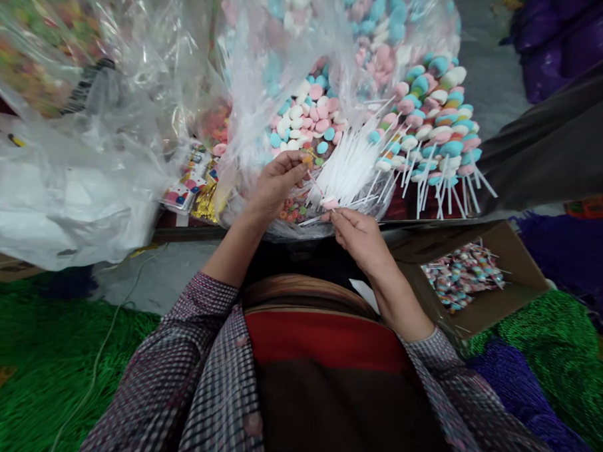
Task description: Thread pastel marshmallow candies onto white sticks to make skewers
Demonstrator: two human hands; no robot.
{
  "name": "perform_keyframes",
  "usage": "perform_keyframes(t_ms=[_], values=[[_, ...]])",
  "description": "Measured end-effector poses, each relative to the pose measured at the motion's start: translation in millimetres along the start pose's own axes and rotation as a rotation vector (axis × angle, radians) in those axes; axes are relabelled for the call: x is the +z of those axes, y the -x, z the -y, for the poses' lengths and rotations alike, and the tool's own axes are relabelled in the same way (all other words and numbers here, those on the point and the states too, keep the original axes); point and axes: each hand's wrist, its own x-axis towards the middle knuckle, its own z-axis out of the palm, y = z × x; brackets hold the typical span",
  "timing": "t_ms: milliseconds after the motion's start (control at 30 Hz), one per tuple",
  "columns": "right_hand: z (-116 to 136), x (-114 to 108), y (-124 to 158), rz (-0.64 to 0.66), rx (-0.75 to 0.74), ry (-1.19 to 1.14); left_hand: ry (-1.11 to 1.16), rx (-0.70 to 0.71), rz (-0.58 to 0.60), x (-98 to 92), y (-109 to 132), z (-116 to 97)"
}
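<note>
My left hand (281,181) is closed in a pinch on a small orange gummy candy (307,160), near the upper end of a thin stick. Lower down, my right hand (356,231) pinches the bottom of that stick, which carries a pink and white marshmallow (329,203). Just beyond my hands lies a heap of white sticks (349,164). Loose pink, white and blue marshmallows (307,116) fill the open plastic bag behind it. Small ring-shaped gummies (293,210) lie below my left hand, partly hidden.
Finished-looking candy skewers (442,126) are stacked at the table's right. A cardboard box (520,270) of wrapped candy sticks stands lower right. Plastic bags (65,190) cover the left side, beside colourful printed packets (184,181). Green shiny strands (38,371) lie on the floor.
</note>
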Motion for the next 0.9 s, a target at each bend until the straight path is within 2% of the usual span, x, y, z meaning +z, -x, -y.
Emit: perform_keyframes(t_ms=[133, 300, 400, 567, 667, 800, 900], values=[[2, 4, 1, -0.009, -0.015, 0.002, -0.024, 0.115, 0.003, 2.2, 1, 0], [2, 9, 5, -0.063, -0.190, 0.182, 0.152, -0.010, -0.060, 2.2, 2, 2], [1, 9, 6, -0.069, -0.194, 0.169, 0.190, -0.053, -0.057, 2.2, 3, 3], [-2, 8, 4, -0.073, -0.153, 0.136, 0.138, -0.029, -0.018, 0.8, 4, 8], [-3, 9, 3, -0.080, -0.103, 0.085, 0.051, 0.050, -0.020, 1.4, 5, 15], [-2, 17, -1, -0.080, -0.042, -0.038, -0.088, 0.262, -0.061, 5.9, 7, 23], [-2, 23, -3, -0.043, -0.050, -0.102, -0.097, 0.263, -0.096, 7.4, 8, 24]])
